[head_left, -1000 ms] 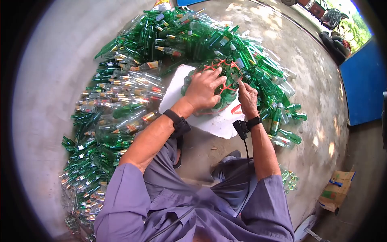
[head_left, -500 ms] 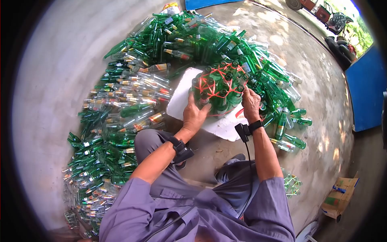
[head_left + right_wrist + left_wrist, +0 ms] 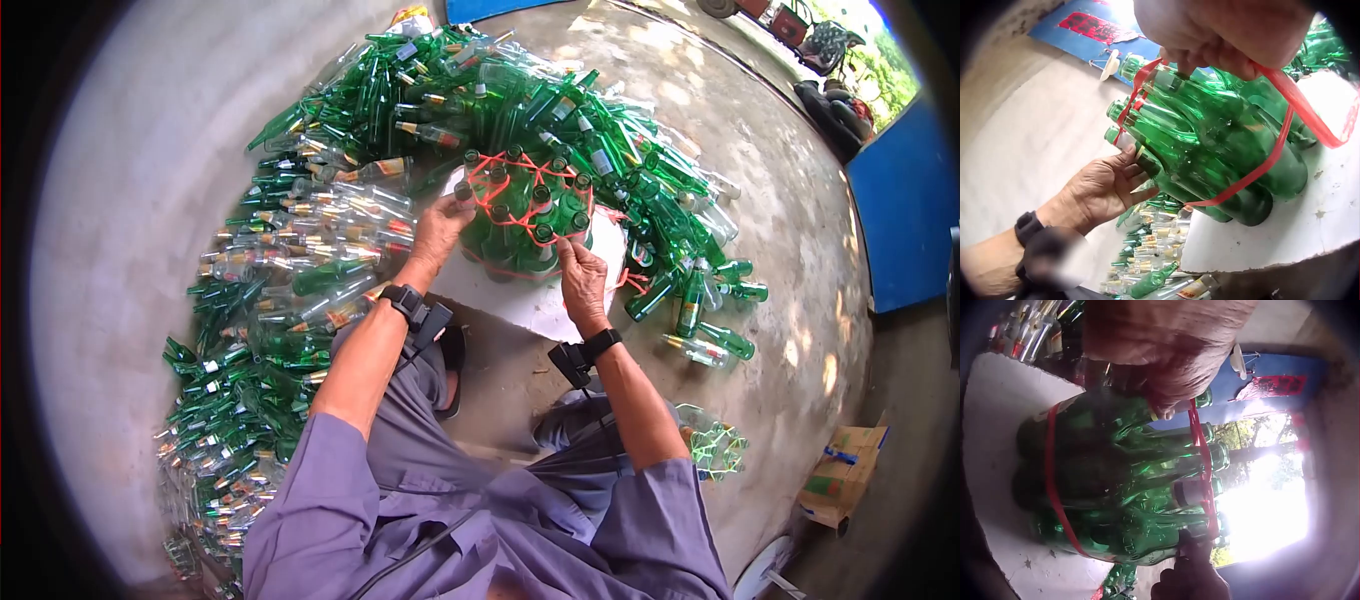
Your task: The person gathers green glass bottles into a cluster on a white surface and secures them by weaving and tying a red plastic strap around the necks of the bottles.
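Note:
A round bundle of green glass bottles [image 3: 510, 240] stands upright on a white board [image 3: 545, 312]. Red plastic strap [image 3: 1266, 164] circles the bodies, and more of it weaves between the necks. At the bundle's left side my left hand [image 3: 436, 238] holds one bottle by the neck, thumb on its pale label [image 3: 1126, 142] and fingers behind. My right hand [image 3: 584, 285] is at the near right necks, fingers curled on the red strap, a loop of which runs out from under them. In the left wrist view, my left hand [image 3: 1160, 350] hides part of the nearest bottle.
A heap of loose green bottles [image 3: 375, 110] curves behind the board. Clear bottles [image 3: 340, 215] lie along its left. More green bottles [image 3: 690, 300] lie on the floor at right. A green-tied bundle [image 3: 715, 448] and a cardboard box [image 3: 843, 475] sit further right.
My left hand has gone from over the bottle tops to a neck on the left side. The right hand has come round to the near side, and the bundle sits further left.

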The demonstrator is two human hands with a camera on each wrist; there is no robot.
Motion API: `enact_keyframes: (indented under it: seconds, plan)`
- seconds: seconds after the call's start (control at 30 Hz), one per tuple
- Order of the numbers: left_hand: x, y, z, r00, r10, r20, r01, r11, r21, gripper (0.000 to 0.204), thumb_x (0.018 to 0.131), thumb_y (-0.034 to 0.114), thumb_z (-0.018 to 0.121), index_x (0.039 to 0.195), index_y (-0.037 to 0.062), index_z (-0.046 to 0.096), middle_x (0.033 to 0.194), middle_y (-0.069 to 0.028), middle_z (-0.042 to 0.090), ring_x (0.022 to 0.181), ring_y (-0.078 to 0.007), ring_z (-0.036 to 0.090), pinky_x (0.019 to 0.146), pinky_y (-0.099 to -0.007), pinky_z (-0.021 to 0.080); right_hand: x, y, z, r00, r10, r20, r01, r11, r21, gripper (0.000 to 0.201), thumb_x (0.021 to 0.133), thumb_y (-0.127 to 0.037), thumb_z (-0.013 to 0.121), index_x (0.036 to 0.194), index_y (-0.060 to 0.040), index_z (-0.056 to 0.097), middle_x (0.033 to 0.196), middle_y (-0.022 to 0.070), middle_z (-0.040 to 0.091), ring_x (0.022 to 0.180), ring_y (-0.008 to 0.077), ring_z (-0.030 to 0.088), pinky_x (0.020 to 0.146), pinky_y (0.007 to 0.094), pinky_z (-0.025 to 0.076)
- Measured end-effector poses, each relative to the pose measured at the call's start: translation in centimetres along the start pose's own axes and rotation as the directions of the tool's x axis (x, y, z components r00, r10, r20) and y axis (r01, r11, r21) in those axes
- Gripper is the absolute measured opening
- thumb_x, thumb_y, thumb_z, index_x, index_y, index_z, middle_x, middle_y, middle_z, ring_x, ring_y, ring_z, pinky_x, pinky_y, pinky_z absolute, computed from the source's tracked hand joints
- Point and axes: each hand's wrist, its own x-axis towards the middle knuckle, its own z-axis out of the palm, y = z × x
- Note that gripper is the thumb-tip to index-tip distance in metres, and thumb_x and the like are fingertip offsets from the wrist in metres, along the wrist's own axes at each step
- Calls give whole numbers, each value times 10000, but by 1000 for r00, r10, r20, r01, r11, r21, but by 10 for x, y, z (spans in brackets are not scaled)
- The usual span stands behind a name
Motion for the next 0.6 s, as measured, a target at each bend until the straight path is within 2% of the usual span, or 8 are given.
enact_keyframes:
  seconds: [0.2,0.27,0.3,0.33,0.37,0.4,0.47,0.6]
  plan:
    - [-14,17,8,978,-118,-173,129,991,49,380,894,128,694,1230,-32,617,1248,-102,663,1114,-169,618,963,-306,473,-1,-2,-2,995,-89,40,92,991,-100,369,1014,-214,616,725,-10,510,618,-48,344,614,63,308,522,293,298]
    - [-22,16,11,960,124,-251,-95,988,124,396,882,123,682,1241,-25,604,1275,-149,637,1136,-238,617,972,-351,479,-2,-5,-2,995,-95,33,98,987,-125,358,1013,-212,617,737,-7,519,618,-37,337,615,66,310,523,296,303]
    - [-32,26,14,960,125,-250,-95,987,127,396,882,123,682,1241,-25,604,1275,-149,637,1136,-238,617,972,-351,479,-2,-7,-1,994,-102,28,105,983,-149,347,1011,-211,618,748,-3,529,619,-25,331,615,69,312,523,298,308]
    - [-48,49,20,939,250,-235,-145,911,387,414,861,127,696,1242,-7,606,1262,-153,632,1146,-271,601,991,-379,468,-2,-8,-1,994,-102,26,104,984,-145,347,1011,-211,618,748,-3,529,619,-25,331,615,69,312,523,298,308]
    - [-62,71,26,912,366,-186,-180,764,619,432,841,131,710,1243,11,607,1250,-157,627,1156,-304,585,1010,-406,458,-3,-8,0,995,-100,25,103,986,-132,341,1011,-212,617,757,2,540,613,-20,336,612,74,316,523,305,315]
    - [-73,87,32,912,368,-182,-182,760,624,432,841,131,710,1243,11,607,1250,-157,627,1156,-304,585,1010,-406,458,-3,-8,1,995,-99,24,101,988,-119,336,1011,-213,616,767,7,551,608,-14,341,609,80,320,524,311,322]
    - [-86,109,47,695,713,89,-481,370,795,460,796,139,739,1231,47,621,1221,-150,620,1179,-345,541,1045,-441,424,-1,-1,1,995,-100,20,102,981,-165,328,1011,-217,616,778,9,565,596,-6,364,599,94,323,525,321,331]
    - [-74,94,73,771,567,291,-602,499,623,503,824,229,761,1277,65,612,1409,-160,545,1326,-393,463,1103,-467,376,2,9,3,993,-118,7,116,969,-218,308,1006,-229,620,816,13,614,563,28,484,565,172,356,541,336,369]
